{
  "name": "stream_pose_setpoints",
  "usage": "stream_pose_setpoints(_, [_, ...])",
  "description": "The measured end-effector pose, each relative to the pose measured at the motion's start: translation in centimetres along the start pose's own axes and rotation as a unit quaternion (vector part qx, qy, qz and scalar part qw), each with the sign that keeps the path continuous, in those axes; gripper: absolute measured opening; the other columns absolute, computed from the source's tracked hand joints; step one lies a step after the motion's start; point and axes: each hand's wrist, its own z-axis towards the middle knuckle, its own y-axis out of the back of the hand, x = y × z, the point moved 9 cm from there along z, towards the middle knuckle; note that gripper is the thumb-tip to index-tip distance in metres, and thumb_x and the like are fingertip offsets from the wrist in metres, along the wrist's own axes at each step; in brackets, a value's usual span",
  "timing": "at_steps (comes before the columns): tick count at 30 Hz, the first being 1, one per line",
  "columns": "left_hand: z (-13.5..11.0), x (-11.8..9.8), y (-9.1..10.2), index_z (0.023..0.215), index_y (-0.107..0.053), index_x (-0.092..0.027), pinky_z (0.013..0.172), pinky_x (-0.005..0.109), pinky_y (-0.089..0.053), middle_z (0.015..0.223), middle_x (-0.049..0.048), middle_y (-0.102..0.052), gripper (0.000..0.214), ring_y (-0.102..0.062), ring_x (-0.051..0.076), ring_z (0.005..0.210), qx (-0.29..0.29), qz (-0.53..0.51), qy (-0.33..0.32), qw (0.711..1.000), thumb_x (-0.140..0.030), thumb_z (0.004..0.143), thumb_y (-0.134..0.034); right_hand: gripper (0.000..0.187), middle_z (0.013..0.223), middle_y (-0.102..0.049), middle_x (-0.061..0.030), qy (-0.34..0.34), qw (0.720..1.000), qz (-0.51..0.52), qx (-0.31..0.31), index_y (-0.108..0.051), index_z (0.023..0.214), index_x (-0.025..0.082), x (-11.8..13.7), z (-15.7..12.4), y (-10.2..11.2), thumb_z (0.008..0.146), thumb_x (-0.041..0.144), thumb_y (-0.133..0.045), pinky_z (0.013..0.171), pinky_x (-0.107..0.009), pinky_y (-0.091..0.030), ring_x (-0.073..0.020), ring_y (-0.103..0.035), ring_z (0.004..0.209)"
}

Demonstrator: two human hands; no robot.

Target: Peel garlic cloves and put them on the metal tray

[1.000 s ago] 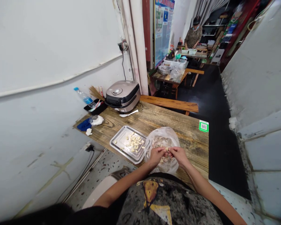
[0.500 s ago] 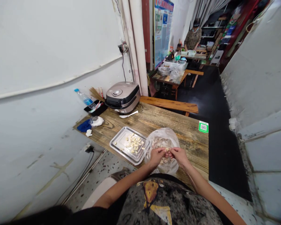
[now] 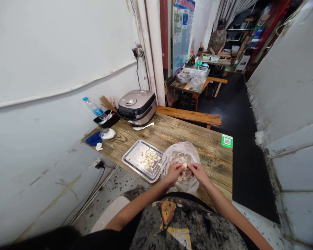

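Note:
Over an open clear plastic bag (image 3: 193, 151) full of papery garlic skins, my two hands meet fingertip to fingertip. My left hand (image 3: 173, 172) is closed in a pinch on a pale garlic clove (image 3: 185, 166). The fingers of my right hand (image 3: 199, 172) are closed at the clove's other side. To the left of the bag, its rim touching or nearly touching it, lies a metal tray (image 3: 132, 163) with several pale peeled garlic cloves (image 3: 149, 159) scattered on it.
A rice cooker (image 3: 137, 107) stands at the table's back, with a white plastic knife (image 3: 144, 127) before it. A water bottle (image 3: 95, 108) leans in a black tray by the wall. A green QR card (image 3: 227, 141) marks the right corner. Beyond a bench (image 3: 190, 115), a person (image 3: 217, 43) works at another table.
The clove now shows paler and more fully between my fingertips. My hands have barely shifted. The far person's arms have moved slightly right.

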Motion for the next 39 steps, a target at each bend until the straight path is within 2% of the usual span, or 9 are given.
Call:
stream_pose_setpoints(4, [0.0, -0.1, 0.1, 0.083, -0.064, -0.01, 0.051, 0.019, -0.038, 0.059, -0.0008, -0.056, 0.029, -0.046, 0.007, 0.05, -0.006, 0.037, -0.012, 0.999, -0.033, 0.065, -0.064, 0.03, 0.049, -0.057, 0.0024, 0.006, 0.998, 0.06, 0.025, -0.064, 0.07, 0.015, 1.2, -0.1, -0.5, 0.062, 0.044, -0.066, 0.045, -0.023, -0.041, -0.0109, -0.05, 0.044])
stream_pose_setpoints(8, [-0.1, -0.4, 0.9, 0.069, -0.061, -0.011, 0.051, 0.022, -0.042, 0.053, -0.0001, -0.056, 0.025, -0.05, 0.009, 0.047, -0.049, 0.066, -0.012, 0.997, -0.036, 0.067, -0.059, 0.031, 0.054, -0.062, 0.0005, -0.037, 0.991, 0.129, 0.018, -0.064, 0.072, 0.015, 0.4, -0.4, -0.8, 0.061, 0.044, -0.068, 0.052, -0.026, -0.046, -0.0131, -0.056, 0.05])
stream_pose_setpoints(12, [-0.3, -1.9, 0.6, 0.062, -0.058, -0.012, 0.049, 0.02, -0.039, 0.049, -0.0008, -0.054, 0.022, -0.048, 0.009, 0.046, -0.046, 0.147, -0.065, 0.986, -0.032, 0.07, -0.055, 0.032, 0.053, -0.061, 0.0009, -0.023, 0.99, 0.138, 0.029, -0.064, 0.078, 0.016, 1.0, -0.5, -1.0, 0.061, 0.042, -0.07, 0.049, -0.025, -0.045, -0.0126, -0.055, 0.048])
stream_pose_setpoints(16, [-0.4, -2.5, 0.4, 0.069, -0.059, -0.013, 0.05, 0.021, -0.039, 0.053, -0.0005, -0.056, 0.022, -0.049, 0.01, 0.048, -0.046, 0.196, -0.091, 0.975, -0.031, 0.075, -0.048, 0.032, 0.054, -0.062, 0.0002, -0.029, 0.984, 0.174, 0.042, -0.064, 0.076, 0.015, 1.7, -0.5, -1.2, 0.059, 0.042, -0.071, 0.047, -0.024, -0.044, -0.0123, -0.054, 0.047])
stream_pose_setpoints(22, [-1.7, -5.5, -0.1, 0.07, -0.057, -0.015, 0.062, 0.024, -0.038, 0.065, 0.0015, -0.056, 0.022, -0.05, 0.013, 0.063, -0.104, 0.355, -0.214, 0.904, -0.025, 0.08, -0.041, 0.032, 0.061, -0.063, -0.0001, -0.032, 0.969, 0.246, 0.014, -0.064, 0.08, 0.015, 1.5, -0.9, -1.9, 0.061, 0.04, -0.071, 0.053, -0.024, -0.047, -0.0109, -0.055, 0.05])
stream_pose_setpoints(26, [-2.2, -6.8, -0.6, 0.069, -0.055, -0.016, 0.067, 0.026, -0.037, 0.068, 0.0036, -0.055, 0.021, -0.049, 0.015, 0.069, -0.127, 0.419, -0.223, 0.871, -0.021, 0.081, -0.038, 0.035, 0.061, -0.063, -0.0013, 0.01, 0.981, 0.192, -0.026, -0.063, 0.083, 0.015, 1.7, -1.0, -1.6, 0.064, 0.044, -0.067, 0.056, -0.027, -0.048, -0.0136, -0.057, 0.053])
stream_pose_setpoints(31, [-1.5, -6.2, 0.0, 0.066, -0.055, -0.016, 0.063, 0.026, -0.036, 0.065, 0.0029, -0.056, 0.017, -0.049, 0.015, 0.064, -0.137, 0.401, -0.159, 0.892, -0.017, 0.076, -0.041, 0.038, 0.062, -0.064, -0.0024, 0.026, 0.987, 0.16, -0.024, -0.062, 0.087, 0.016, 1.3, -1.2, -1.5, 0.067, 0.047, -0.064, 0.057, -0.029, -0.049, -0.0149, -0.058, 0.054])
stream_pose_setpoints(36, [-0.4, -4.1, 0.8, 0.063, -0.057, -0.014, 0.059, 0.023, -0.037, 0.062, 0.0012, -0.058, 0.013, -0.049, 0.013, 0.06, -0.134, 0.36, -0.091, 0.919, -0.012, 0.069, -0.045, 0.036, 0.062, -0.062, -0.0006, 0.005, 0.98, 0.198, 0.003, -0.065, 0.086, 0.016, 1.0, -1.7, -2.2, 0.065, 0.046, -0.067, 0.053, -0.025, -0.046, -0.0125, -0.055, 0.052])
stream_pose_setpoints(39, [-0.1, -3.4, 1.0, 0.066, -0.059, -0.014, 0.059, 0.023, -0.039, 0.064, 0.0017, -0.06, 0.015, -0.052, 0.013, 0.061, -0.128, 0.33, -0.09, 0.931, -0.016, 0.071, -0.045, 0.033, 0.063, -0.062, -0.0002, -0.027, 0.965, 0.26, 0.027, -0.066, 0.083, 0.016, 0.9, -1.7, -2.5, 0.063, 0.042, -0.069, 0.052, -0.023, -0.045, -0.0101, -0.053, 0.052])
